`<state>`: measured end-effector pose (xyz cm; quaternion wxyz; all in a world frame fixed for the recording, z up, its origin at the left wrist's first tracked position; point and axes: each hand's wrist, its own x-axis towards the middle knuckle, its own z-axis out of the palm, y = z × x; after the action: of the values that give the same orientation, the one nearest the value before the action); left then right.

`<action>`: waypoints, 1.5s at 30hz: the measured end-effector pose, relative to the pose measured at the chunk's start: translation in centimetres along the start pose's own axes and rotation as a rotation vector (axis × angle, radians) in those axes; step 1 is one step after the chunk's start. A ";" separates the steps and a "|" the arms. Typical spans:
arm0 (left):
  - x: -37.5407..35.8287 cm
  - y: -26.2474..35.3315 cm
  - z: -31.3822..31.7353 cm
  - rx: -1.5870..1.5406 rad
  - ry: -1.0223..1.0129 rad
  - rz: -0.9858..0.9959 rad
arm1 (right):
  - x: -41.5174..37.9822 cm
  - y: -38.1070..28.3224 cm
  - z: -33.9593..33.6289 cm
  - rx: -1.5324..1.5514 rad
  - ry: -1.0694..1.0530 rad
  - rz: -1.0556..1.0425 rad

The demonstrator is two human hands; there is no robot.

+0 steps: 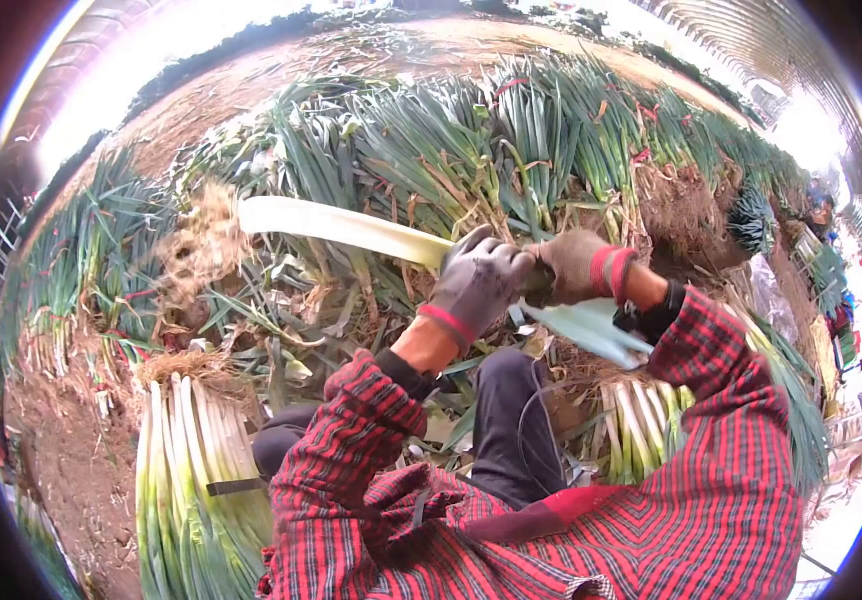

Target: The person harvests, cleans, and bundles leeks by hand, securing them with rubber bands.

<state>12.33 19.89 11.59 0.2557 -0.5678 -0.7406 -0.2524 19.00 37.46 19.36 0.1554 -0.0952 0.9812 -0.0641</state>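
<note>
A long green onion stretches sideways in front of me, its white stalk to the left and its brown roots blurred at the end. My left hand, in a grey glove with a red cuff, is closed around the stalk near its leafy part. Right beside it, my right hand, in a brownish glove, is closed on the same onion. Blue-green leaves hang below and to the right of that hand. The right fingertips are partly hidden.
Bundles of green onions stand in a long row ahead. Trimmed onions lie at lower left, others at my right knee. Loose leaves and stripped scraps cover the soil around my legs.
</note>
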 end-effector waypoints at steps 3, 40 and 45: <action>-1.6 0.6 -1.8 0.013 0.305 0.088 | -0.3 3.1 3.0 0.462 -0.024 -0.123; -7.4 2.3 3.8 -1.536 0.374 -1.012 | -0.1 -1.4 7.5 0.377 0.114 0.070; -5.7 3.2 2.5 -1.504 0.346 -1.188 | -0.9 -3.2 6.4 0.142 0.107 0.270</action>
<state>16.45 18.18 6.22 -0.2374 -0.0720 -0.5039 -0.8274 22.42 33.94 14.05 0.1164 0.0524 0.9849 -0.1169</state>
